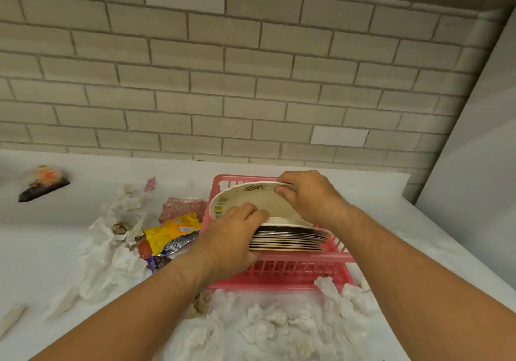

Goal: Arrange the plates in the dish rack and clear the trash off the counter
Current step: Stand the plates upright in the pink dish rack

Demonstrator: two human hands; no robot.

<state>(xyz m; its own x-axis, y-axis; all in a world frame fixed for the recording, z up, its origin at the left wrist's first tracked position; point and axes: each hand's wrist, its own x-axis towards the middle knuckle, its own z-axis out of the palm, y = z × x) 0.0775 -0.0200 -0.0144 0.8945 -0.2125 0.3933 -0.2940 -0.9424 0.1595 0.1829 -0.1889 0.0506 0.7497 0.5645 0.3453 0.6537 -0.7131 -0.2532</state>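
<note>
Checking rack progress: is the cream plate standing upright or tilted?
Tilted: the cream plate leans face-up over the pink rack, gripped by the left hand and right hand.

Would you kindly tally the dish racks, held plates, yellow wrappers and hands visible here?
pink dish rack: 1
cream plate, held: 1
yellow wrapper: 1
hands: 2 (left hand, right hand)
Total: 5
</note>
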